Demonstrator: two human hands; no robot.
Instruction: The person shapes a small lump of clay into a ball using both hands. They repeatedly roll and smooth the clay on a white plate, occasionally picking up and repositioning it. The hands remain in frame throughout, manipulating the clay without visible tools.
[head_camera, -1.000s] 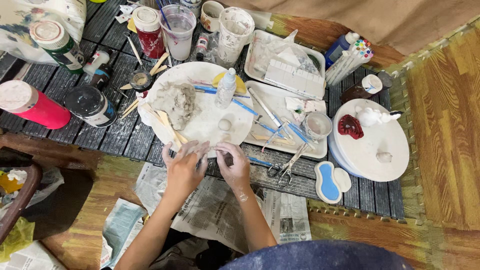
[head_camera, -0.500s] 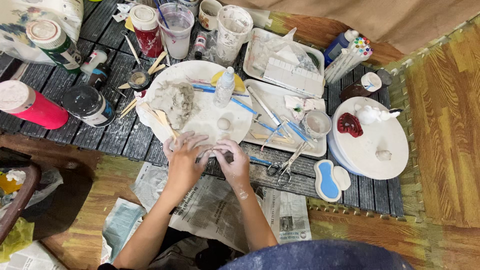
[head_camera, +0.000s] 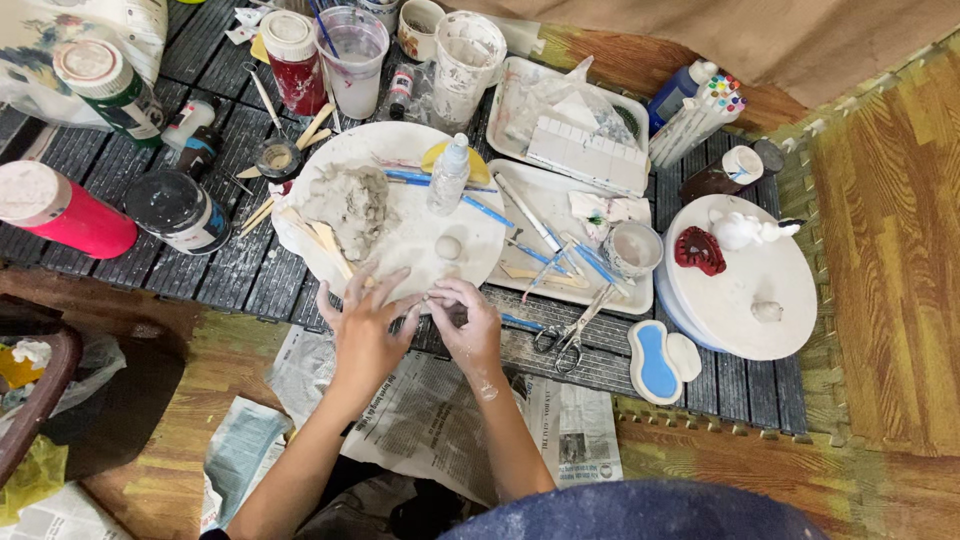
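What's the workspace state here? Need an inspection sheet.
Surface: dark slatted table, smeared white.
Job's things: grey clay lump and small clay ball on round white plate.
Clutter: paint jars, cups, brushes, scissors, white trays.
Hands: left hand and right hand meet at the plate's near edge, pinching something small; what it is cannot be told.
Cables: nothing seen.
Surroundings: newspaper on wooden floor.

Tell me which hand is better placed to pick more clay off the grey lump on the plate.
Probably the left hand: it lies just below the grey clay lump, while the right hand sits farther right.
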